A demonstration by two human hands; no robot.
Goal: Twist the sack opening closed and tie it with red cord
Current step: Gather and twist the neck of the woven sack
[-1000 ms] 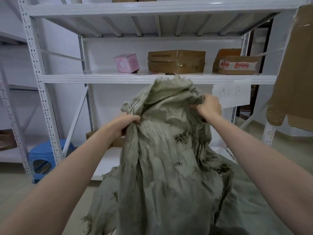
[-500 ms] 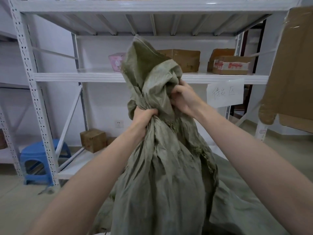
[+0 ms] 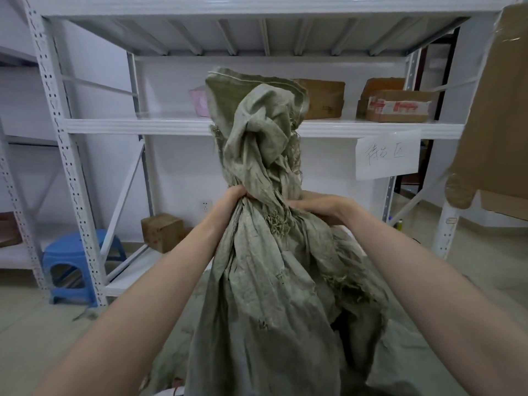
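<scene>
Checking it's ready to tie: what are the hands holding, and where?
Both the left hand and the right hand grip the sack at its gathered neck, just below the bunched top.

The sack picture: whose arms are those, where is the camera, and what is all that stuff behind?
There is no machine here, only a person. The camera sits on the person's head and looks forward and down, so you see their two arms reaching out. The left hand and the right hand both grip the neck of a worn grey-green sack, bunching it together. The top of the sack stands up above the hands. No cord is tied round it yet. Behind stands a white metal shelf rack with cardboard boxes on it and a paper sign hanging from it. A blue stool stands on the floor at the left.
</scene>
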